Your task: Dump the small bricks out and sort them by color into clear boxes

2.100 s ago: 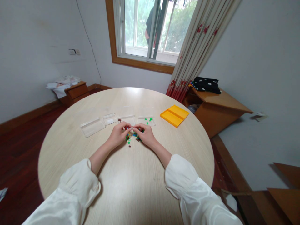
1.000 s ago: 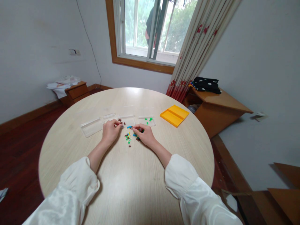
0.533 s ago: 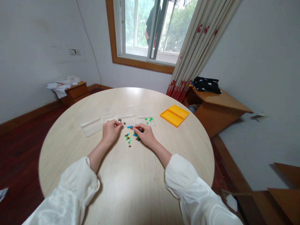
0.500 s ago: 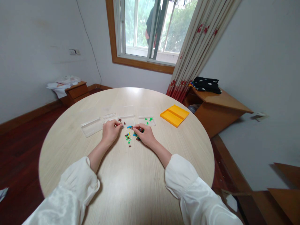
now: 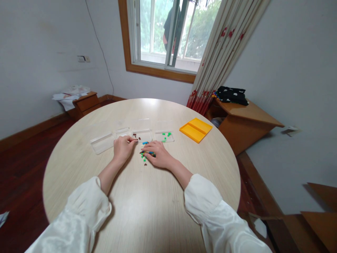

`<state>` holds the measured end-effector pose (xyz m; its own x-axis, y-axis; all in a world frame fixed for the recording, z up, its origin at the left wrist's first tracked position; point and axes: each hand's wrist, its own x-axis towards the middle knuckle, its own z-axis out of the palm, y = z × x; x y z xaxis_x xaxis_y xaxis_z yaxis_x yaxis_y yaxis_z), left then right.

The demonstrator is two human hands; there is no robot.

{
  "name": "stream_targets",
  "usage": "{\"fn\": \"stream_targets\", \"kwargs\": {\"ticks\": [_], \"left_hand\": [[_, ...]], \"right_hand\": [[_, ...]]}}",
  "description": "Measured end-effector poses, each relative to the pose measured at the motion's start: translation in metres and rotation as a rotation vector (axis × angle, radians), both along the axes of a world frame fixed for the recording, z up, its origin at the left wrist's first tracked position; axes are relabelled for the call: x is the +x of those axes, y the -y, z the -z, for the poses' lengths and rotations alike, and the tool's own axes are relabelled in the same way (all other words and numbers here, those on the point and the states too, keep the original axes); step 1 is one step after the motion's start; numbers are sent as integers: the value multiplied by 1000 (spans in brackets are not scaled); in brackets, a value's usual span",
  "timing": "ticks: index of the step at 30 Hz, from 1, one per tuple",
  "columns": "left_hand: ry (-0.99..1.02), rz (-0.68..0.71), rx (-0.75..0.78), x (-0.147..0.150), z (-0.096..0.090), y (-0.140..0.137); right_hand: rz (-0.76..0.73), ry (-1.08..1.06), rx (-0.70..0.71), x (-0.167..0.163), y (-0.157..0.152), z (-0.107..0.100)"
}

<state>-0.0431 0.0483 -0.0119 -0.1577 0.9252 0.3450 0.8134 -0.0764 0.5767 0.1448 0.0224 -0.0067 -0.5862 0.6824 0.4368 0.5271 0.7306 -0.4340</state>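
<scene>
My left hand (image 5: 123, 147) is closed in a pinch at the near edge of a clear plastic tray (image 5: 149, 131) that has a few brown pieces (image 5: 134, 135) in it. Whatever is between its fingertips is too small to make out. Fingers apart, my right hand (image 5: 160, 154) reaches over a loose pile of small building bricks (image 5: 144, 157) in green, blue, yellow, white and brown, and covers part of it. A blue brick (image 5: 145, 143) lies just beyond its fingers. Several green bricks (image 5: 168, 134) are in another clear tray (image 5: 173, 139) behind that hand.
More clear trays stand to the left, a long one (image 5: 98, 150) and a smaller one (image 5: 118, 130) partly behind my left hand. An open yellow case (image 5: 196, 130) lies on the right of the round wooden table (image 5: 147, 203). One brown piece (image 5: 145, 164) lies nearest me.
My right hand has moved left and slightly toward me over the brick pile, and its fingers have gone from a pinch to spread. My left hand has hardly moved.
</scene>
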Motion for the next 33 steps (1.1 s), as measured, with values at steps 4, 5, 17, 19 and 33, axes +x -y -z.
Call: {"fn": "stream_targets", "kwargs": {"ticks": [4, 5, 17, 19, 33], "left_hand": [[-18, -24, -2, 0, 0, 1], [-20, -28, -2, -1, 0, 1], [-65, 290, 54, 2, -13, 8], [-126, 381, 5, 0, -17, 11], [-140, 674, -186, -6, -13, 10]], "right_hand": [[-50, 52, 1, 1, 3, -5], [-58, 61, 4, 1, 3, -5], [-49, 89, -5, 1, -1, 0], [-25, 82, -7, 1, -3, 3], [20, 80, 13, 4, -10, 9]]}}
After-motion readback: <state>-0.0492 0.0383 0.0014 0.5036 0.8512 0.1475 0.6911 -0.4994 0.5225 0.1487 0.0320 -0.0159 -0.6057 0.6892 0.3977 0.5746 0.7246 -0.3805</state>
